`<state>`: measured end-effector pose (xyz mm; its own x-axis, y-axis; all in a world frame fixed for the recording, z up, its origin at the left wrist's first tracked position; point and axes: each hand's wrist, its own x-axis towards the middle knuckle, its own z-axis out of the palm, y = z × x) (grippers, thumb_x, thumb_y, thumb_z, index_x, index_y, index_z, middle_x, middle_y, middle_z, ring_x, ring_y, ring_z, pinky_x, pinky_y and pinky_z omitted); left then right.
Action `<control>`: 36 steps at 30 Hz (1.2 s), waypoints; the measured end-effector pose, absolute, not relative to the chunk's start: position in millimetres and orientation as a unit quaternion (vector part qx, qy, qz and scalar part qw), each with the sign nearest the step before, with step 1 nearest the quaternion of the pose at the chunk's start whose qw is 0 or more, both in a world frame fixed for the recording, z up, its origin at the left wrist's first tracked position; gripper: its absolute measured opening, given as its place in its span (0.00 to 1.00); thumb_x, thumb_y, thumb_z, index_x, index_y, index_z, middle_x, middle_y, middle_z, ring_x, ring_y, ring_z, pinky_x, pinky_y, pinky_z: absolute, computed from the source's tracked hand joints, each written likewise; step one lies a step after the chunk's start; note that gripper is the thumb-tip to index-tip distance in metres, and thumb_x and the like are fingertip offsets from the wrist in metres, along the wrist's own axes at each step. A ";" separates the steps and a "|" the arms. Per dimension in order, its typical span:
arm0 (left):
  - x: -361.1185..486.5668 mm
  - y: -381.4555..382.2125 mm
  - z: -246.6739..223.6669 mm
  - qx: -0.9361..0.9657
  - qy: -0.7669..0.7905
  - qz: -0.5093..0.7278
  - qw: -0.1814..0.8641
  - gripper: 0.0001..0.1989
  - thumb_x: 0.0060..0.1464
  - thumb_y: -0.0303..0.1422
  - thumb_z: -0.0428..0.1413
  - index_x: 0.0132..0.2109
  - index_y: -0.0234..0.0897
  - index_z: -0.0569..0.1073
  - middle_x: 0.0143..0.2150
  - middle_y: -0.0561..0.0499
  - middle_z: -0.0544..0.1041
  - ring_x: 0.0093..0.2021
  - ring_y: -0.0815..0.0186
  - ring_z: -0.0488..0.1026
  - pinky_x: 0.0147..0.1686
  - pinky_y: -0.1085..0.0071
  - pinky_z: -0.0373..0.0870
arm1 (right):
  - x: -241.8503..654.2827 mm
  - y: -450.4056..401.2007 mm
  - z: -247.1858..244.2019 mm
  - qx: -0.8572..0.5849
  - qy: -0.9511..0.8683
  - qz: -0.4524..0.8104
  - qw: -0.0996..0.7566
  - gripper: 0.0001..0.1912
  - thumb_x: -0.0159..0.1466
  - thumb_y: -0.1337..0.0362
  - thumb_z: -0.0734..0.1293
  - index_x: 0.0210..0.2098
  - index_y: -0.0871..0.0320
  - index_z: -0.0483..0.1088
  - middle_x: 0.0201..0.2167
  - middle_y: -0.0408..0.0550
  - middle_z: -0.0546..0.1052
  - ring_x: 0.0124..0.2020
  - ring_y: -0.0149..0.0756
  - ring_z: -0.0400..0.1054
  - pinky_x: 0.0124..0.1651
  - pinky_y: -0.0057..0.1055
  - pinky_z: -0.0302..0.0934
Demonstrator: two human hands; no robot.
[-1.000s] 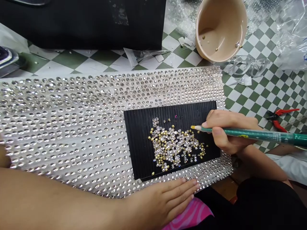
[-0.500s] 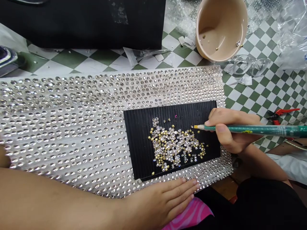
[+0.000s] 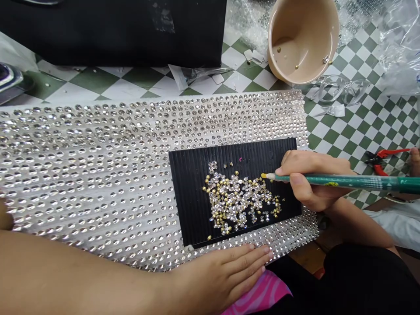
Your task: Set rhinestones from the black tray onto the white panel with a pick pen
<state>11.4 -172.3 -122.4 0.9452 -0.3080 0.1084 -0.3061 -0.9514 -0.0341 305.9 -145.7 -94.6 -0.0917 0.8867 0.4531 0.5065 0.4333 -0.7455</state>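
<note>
My right hand grips a green pencil-like picker with a pale collar and a yellow tip. That tip is at the upper right of a pile of loose rhinestones, clear and gold-backed, on a black ribbed tray. Whether a stone sticks to the tip I cannot tell. Beneath the tray lies a pale sheet covered in rows of shiny rhinestones. My left hand rests flat along the sheet's near edge, just below the tray, fingers stretched out and holding nothing.
A beige cup with a few stones inside stands at the back. Left of it is a large black box. Red-handled pliers lie at the right, near another person's hand. Clear plastic rings sit on the checkered cloth.
My right hand has shifted slightly left, bringing the picker's tip a little left and down to the pile's edge. The other person's fingers have appeared at the right. My left hand stays put.
</note>
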 end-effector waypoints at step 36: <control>12.6 -174.1 -122.1 -0.988 0.130 -0.075 -0.021 0.31 0.73 0.45 0.43 0.79 0.55 0.62 0.84 0.58 0.59 0.84 0.69 0.56 0.89 0.57 0.46 | 310.4 -144.6 -98.9 -0.483 -0.699 0.201 0.487 0.07 0.68 0.71 0.69 0.37 0.55 0.79 0.26 0.40 0.80 0.22 0.27 0.69 0.23 0.28 0.64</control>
<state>12.6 -174.1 -122.1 0.9549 -0.2538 0.1544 -0.2601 -0.9654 0.0214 310.4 -144.6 -98.9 -0.0590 0.8711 0.4876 0.4798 0.4530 -0.7514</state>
